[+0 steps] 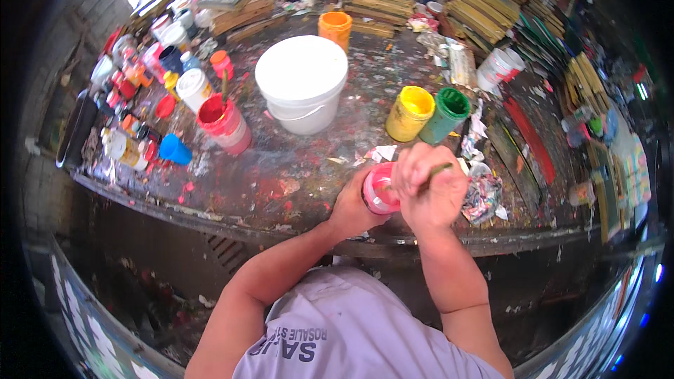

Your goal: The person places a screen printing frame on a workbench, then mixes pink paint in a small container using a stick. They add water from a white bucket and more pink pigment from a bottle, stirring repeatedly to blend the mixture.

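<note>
My left hand (354, 205) is wrapped round the side of a pink paint jar (380, 195) at the table's front edge. Above the jar's mouth, my right hand (430, 184) is closed on a thin greenish-brown stick (440, 168), whose top end pokes out of the fist. Its lower end is hidden by the hand and the jar. Just beyond my right hand stand a yellow paint jar (409, 114) and a green paint jar (446, 116), both without lids. A crumpled, paint-stained rag (481, 195) lies to the right of my right hand.
A large white lidded bucket (302, 84) stands mid-table. Left of it is a red paint jar (224, 125) with a stick in it, near a blue cup (175, 149). An orange jar (335, 31), stacked wooden frames (379, 0) and several bottles line the back and left. A red strip (530, 139) lies right.
</note>
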`<state>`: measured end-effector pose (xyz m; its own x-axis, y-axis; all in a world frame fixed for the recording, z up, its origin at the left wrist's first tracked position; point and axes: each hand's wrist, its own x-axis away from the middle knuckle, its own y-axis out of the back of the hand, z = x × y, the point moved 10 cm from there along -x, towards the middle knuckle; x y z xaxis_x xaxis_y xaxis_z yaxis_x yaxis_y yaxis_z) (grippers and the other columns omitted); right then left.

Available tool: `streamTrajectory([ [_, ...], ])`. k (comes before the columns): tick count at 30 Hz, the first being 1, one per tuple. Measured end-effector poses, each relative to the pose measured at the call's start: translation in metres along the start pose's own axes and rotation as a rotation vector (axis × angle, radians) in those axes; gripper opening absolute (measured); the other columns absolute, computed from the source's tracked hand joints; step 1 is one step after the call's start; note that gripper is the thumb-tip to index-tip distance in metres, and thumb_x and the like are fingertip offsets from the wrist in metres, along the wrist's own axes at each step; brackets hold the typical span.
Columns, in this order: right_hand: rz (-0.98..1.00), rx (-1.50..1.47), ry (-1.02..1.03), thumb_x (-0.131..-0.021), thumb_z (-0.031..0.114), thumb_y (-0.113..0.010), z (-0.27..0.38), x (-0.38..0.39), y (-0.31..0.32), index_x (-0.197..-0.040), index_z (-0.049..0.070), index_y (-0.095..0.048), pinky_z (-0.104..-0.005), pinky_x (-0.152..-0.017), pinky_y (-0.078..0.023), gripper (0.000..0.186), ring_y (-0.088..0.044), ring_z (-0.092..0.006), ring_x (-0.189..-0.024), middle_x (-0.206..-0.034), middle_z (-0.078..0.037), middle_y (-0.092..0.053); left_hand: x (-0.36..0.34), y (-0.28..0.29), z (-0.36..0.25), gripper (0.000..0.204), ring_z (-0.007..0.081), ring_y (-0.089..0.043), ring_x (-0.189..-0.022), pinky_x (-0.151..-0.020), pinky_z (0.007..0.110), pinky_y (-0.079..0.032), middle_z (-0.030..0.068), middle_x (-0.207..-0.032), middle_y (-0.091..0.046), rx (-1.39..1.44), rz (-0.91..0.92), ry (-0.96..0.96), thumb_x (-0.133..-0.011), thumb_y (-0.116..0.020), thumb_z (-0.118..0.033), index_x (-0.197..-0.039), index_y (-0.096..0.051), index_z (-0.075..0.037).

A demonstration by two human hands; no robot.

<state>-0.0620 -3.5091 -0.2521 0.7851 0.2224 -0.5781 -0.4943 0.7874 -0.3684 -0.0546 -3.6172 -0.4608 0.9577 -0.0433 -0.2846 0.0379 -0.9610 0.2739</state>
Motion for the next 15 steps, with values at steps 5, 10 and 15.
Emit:
streamTrajectory([
  [5,0.073,-0.025,0.053,-0.122,0.048,-0.062,0.025,-0.009,-0.027,-0.096,0.004,-0.058,-0.0324,-0.060,-0.044,0.051,-0.052,-0.0167,-0.067,-0.082,-0.009,-0.058,0.025,0.053,-0.021,0.105,0.0315,-0.072,-0.137,-0.119,0.045,-0.057,0.0164,-0.147,-0.070,0.050,-0.123,-0.001,-0.073,-0.112,-0.029,-0.158,-0.055,-0.005],
  [10,0.057,-0.205,0.097,-0.122,0.049,-0.060,0.006,-0.005,-0.091,-0.096,0.005,-0.056,-0.0377,-0.061,-0.047,0.051,-0.054,-0.0211,-0.065,-0.079,-0.009,-0.058,0.053,0.134,-0.051,0.102,0.0353,-0.070,-0.138,-0.120,0.047,-0.055,0.0174,-0.148,-0.069,-0.215,-0.283,-0.116,-0.073,-0.111,-0.030,-0.155,-0.057,-0.006],
  [15,0.327,-0.068,-0.066,-0.116,0.063,-0.062,-0.012,-0.009,-0.172,-0.099,0.005,-0.056,-0.0396,-0.061,-0.050,0.061,-0.058,-0.0233,-0.067,-0.080,-0.010,-0.059,0.094,0.208,-0.055,0.100,0.0388,-0.068,-0.138,-0.121,0.050,-0.053,0.0177,-0.149,-0.069,-0.178,-0.436,-0.079,-0.072,-0.110,-0.028,-0.155,-0.058,-0.007],
])
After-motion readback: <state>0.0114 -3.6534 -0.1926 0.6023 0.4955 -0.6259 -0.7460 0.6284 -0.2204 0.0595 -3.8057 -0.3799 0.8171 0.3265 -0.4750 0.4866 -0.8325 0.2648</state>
